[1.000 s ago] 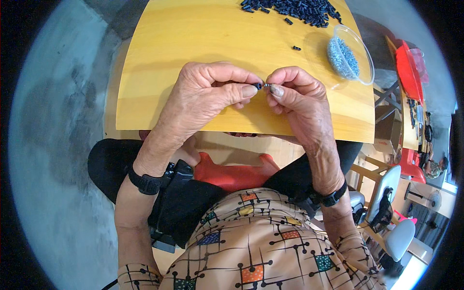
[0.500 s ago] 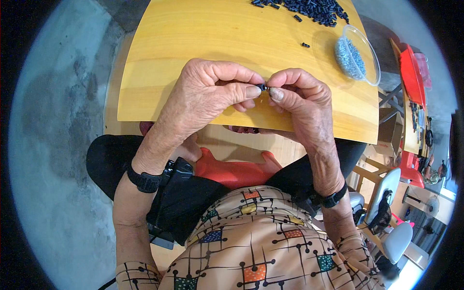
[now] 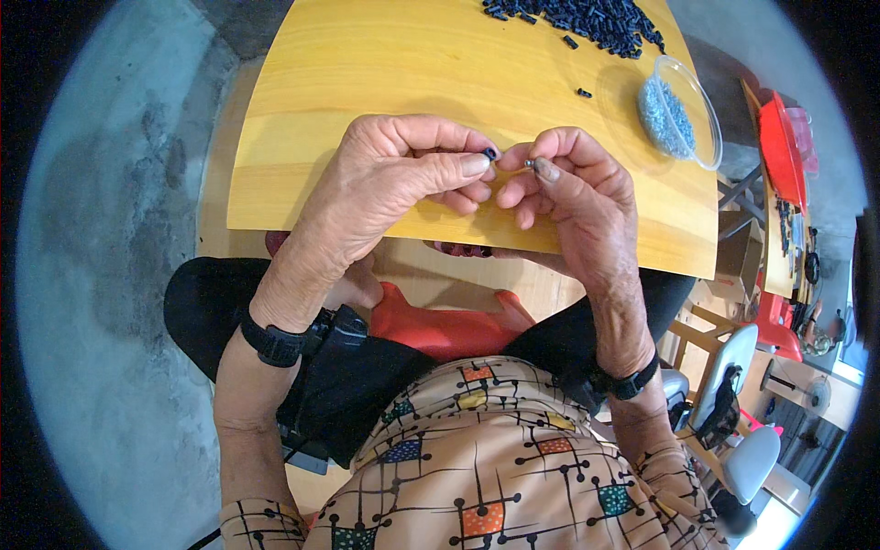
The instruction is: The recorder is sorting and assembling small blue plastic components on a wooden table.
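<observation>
Above the near part of the yellow table [image 3: 367, 73], my left hand [image 3: 394, 170] pinches a small black cylindrical plastic piece [image 3: 490, 154] between thumb and forefinger. Its round end faces my right hand [image 3: 577, 183], which grips a tiny silvery metal piece [image 3: 529, 164] between thumb and finger. A short gap separates the two pieces. The metal piece is too small for me to tell its exact kind.
A heap of black plastic pieces [image 3: 596, 23] lies at the table's far side, with single ones [image 3: 584, 93] nearer. To the right, a clear round tub [image 3: 678, 115] holds many small bluish-silver parts. A red stool [image 3: 449, 330] shows below the table edge; chairs [image 3: 729, 376] stand at right.
My hands have drawn slightly apart. The black piece and the metal piece, close together before, now have a gap between them, and my right fingers have spread.
</observation>
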The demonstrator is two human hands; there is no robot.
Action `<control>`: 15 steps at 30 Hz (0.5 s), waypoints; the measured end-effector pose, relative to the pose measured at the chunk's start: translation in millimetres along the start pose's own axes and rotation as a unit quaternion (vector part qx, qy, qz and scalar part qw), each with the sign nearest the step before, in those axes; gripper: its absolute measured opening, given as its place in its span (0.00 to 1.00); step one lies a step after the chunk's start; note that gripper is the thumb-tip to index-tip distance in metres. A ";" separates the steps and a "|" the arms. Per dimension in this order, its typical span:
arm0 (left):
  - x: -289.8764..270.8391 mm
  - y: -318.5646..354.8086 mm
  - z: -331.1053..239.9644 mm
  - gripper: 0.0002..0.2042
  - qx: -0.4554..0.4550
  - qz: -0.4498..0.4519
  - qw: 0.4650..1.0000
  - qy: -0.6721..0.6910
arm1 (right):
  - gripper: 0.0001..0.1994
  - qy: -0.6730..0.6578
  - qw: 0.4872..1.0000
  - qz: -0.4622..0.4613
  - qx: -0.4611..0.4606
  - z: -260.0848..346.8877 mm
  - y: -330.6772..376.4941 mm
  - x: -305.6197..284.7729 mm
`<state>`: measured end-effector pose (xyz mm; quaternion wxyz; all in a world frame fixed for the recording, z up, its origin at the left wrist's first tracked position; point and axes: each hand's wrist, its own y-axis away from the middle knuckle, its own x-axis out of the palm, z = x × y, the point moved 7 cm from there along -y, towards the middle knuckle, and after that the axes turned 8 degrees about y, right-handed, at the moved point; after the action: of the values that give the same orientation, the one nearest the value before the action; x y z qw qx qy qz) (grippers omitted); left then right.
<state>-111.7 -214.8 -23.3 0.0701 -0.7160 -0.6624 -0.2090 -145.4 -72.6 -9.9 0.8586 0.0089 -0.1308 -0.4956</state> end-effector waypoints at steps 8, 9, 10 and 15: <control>-0.7 -1.2 3.3 0.10 -0.002 0.009 1.000 0.015 | 0.05 -0.047 0.998 0.035 -0.011 -1.2 -4.0 -7.9; -0.2 -0.7 3.3 0.10 -0.002 0.009 1.000 0.016 | 0.06 -0.025 0.999 0.025 -0.006 -2.5 -4.1 -9.0; 0.2 0.1 2.1 0.09 0.006 0.007 1.000 0.002 | 0.06 -0.025 0.999 0.025 -0.006 -2.8 -3.7 -8.4; 2.5 1.8 -1.3 0.08 0.030 -0.006 0.998 -0.051 | 0.08 0.094 0.995 -0.022 0.002 -2.3 -2.9 -7.4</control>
<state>-110.2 -213.2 -20.8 0.0566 -0.7193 -0.6753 -0.1527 -150.8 -68.1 -14.2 0.8557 0.0603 -0.0506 -0.5115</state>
